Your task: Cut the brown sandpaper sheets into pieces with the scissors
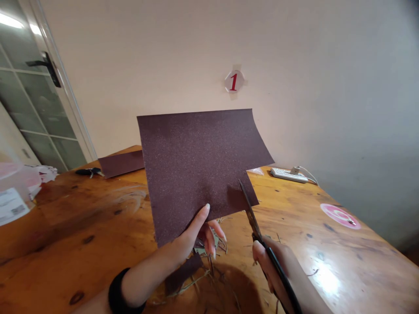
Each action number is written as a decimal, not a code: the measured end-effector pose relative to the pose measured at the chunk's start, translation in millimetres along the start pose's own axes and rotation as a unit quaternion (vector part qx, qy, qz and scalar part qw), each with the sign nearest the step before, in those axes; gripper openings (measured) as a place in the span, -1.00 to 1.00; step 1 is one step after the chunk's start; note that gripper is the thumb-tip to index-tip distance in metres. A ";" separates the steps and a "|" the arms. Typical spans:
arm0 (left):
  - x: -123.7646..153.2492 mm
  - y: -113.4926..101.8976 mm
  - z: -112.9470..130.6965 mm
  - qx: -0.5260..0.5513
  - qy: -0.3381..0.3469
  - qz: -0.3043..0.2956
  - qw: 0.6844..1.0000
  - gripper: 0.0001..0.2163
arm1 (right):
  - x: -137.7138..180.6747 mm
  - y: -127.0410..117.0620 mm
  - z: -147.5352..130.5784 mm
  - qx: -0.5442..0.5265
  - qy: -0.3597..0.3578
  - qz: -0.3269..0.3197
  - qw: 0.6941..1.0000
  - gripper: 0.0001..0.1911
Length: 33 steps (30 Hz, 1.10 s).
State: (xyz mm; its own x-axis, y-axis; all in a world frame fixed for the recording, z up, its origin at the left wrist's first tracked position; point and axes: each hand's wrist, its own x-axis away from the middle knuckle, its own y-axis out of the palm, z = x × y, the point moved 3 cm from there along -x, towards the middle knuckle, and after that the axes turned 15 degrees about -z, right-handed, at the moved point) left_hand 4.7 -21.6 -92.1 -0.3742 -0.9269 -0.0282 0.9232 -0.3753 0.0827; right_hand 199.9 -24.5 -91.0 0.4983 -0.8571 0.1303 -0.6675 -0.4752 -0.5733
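Observation:
My left hand (196,235) pinches the lower edge of a dark brown sheet of sandpaper (196,161) and holds it upright above the wooden table (81,226). My right hand (281,266) grips black-handled scissors (253,222), whose blades point up into the sheet's lower right edge. A cut runs in from the right side of the sheet. Under my hands lie a small dark offcut (183,272) and bits of dry straw (196,281).
A second brown sheet (121,163) and a black tool (87,172) lie at the far left of the table. A white power strip (288,175) sits by the wall, a pink round sticker (340,216) at right, plastic bags (16,192) at left.

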 end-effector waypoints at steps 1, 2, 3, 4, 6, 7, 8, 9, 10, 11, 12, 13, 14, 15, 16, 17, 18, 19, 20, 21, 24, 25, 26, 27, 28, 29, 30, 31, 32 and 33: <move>-0.6 -0.2 -2.0 0.006 0.000 -0.005 1.000 -0.37 | -0.3 0.5 0.6 -0.005 0.001 -0.001 1.000 -0.47; -1.2 -0.4 -3.9 0.011 0.001 -0.007 1.000 -0.37 | -0.9 1.1 1.7 -0.009 0.003 -0.003 1.000 -0.47; -1.7 -0.6 -5.5 0.012 0.003 -0.007 1.000 -0.37 | -1.7 1.7 3.3 -0.011 0.004 -0.004 1.000 -0.47; -2.0 -0.6 -6.8 0.012 0.005 -0.006 1.000 -0.38 | -2.6 2.2 5.4 -0.012 0.006 -0.003 1.000 -0.47; -2.5 -0.3 -8.4 0.011 0.008 -0.004 1.000 -0.38 | -4.8 2.9 10.2 -0.012 0.007 0.002 1.000 -0.48; -2.8 0.1 -8.7 0.010 0.010 -0.004 1.000 -0.38 | -5.9 3.4 12.3 -0.011 0.003 -0.001 1.000 -0.49; -3.0 0.5 -8.9 0.010 0.010 -0.004 1.000 -0.38 | -6.9 3.9 14.1 -0.011 -0.005 -0.008 1.000 -0.49; -3.3 0.7 -9.0 0.008 0.010 -0.004 1.000 -0.37 | -7.6 4.3 15.3 -0.012 -0.014 -0.014 1.000 -0.49; -3.4 0.8 -9.0 0.006 0.008 -0.001 1.000 -0.37 | -7.9 4.4 16.1 -0.015 -0.020 -0.017 1.000 -0.49; -3.5 0.8 -8.8 0.002 0.007 0.001 1.000 -0.37 | -7.8 4.3 16.5 -0.019 -0.021 -0.017 0.999 -0.49; -3.5 0.8 -8.4 0.000 0.005 0.002 1.000 -0.37 | -7.4 4.0 16.5 -0.023 -0.016 -0.012 1.000 -0.49; -3.4 0.8 -7.6 -0.003 0.005 0.002 1.000 -0.37 | -6.8 3.5 16.1 -0.026 -0.007 -0.005 1.000 -0.49; -3.0 0.9 -6.5 -0.007 0.004 0.001 1.000 -0.37 | -6.0 3.0 15.2 -0.025 0.002 0.003 1.000 -0.50; -2.4 1.0 -4.9 -0.012 0.003 0.000 1.000 -0.37 | -5.3 2.7 13.8 -0.020 0.006 0.007 1.000 -0.50; -1.7 1.2 -3.2 -0.017 0.000 0.000 1.000 -0.37 | -4.7 2.5 11.9 -0.011 0.003 0.009 1.000 -0.51; -0.7 1.5 -1.2 -0.022 -0.005 0.001 1.000 -0.38 | -4.3 2.4 10.0 -0.003 -0.005 0.008 1.000 -0.51; 0.2 1.8 0.7 -0.025 -0.010 0.003 1.000 -0.38 | -4.0 2.3 8.4 0.005 -0.015 0.006 1.000 -0.51; 1.1 2.2 2.6 -0.027 -0.014 0.007 1.000 -0.38 | -3.9 2.2 7.5 0.011 -0.023 0.004 1.000 -0.51; 1.9 2.6 4.3 -0.027 -0.018 0.009 0.999 -0.38 | -4.1 2.1 7.2 0.017 -0.029 0.000 0.999 -0.50; 2.6 3.0 5.7 -0.028 -0.019 0.010 0.999 -0.38 | -4.4 2.1 7.7 0.021 -0.034 -0.005 0.999 -0.50; 3.5 4.2 8.0 -0.034 -0.016 0.005 0.999 -0.38 | -6.8 1.8 12.0 0.031 -0.040 -0.014 0.999 -0.49; 3.6 4.4 7.9 -0.035 -0.017 0.003 0.999 -0.38 | -7.9 1.9 13.5 0.033 -0.044 -0.017 0.998 -0.49; 3.6 4.3 7.3 -0.035 -0.018 0.001 0.999 -0.39 | -8.9 2.0 14.8 0.033 -0.047 -0.020 0.998 -0.49; 3.4 4.0 6.4 -0.035 -0.020 0.002 0.999 -0.39 | -9.6 2.3 15.5 0.032 -0.049 -0.021 0.998 -0.49; 3.1 3.4 5.0 -0.034 -0.022 0.005 0.999 -0.40 | -10.0 2.6 15.5 0.032 -0.051 -0.023 0.998 -0.48; 2.7 2.8 3.4 -0.031 -0.024 0.007 0.999 -0.40 | -9.9 2.9 14.9 0.029 -0.053 -0.022 0.998 -0.48; 2.1 2.3 1.8 -0.026 -0.023 0.005 0.999 -0.39 | -9.4 2.8 13.9 0.026 -0.051 -0.018 0.998 -0.47; 1.5 1.9 0.3 -0.018 -0.021 0.001 1.000 -0.39 | -8.6 2.5 12.9 0.021 -0.047 -0.012 0.999 -0.46; 1.0 1.9 -1.0 -0.006 -0.019 -0.008 1.000 -0.38 | -7.6 1.7 12.0 0.014 -0.042 -0.004 0.999 -0.45; 0.7 2.1 -2.0 0.009 -0.017 -0.018 1.000 -0.38 | -6.7 1.0 11.3 0.006 -0.040 0.002 0.999 -0.44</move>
State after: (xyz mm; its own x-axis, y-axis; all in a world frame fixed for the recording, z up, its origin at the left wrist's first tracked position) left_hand 6.5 -23.0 -94.0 -0.4104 -0.9119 0.0018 0.9075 -0.4082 0.0996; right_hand 202.1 -16.9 -101.5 0.5394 -0.8397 0.0627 -0.6625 -0.4692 -0.5839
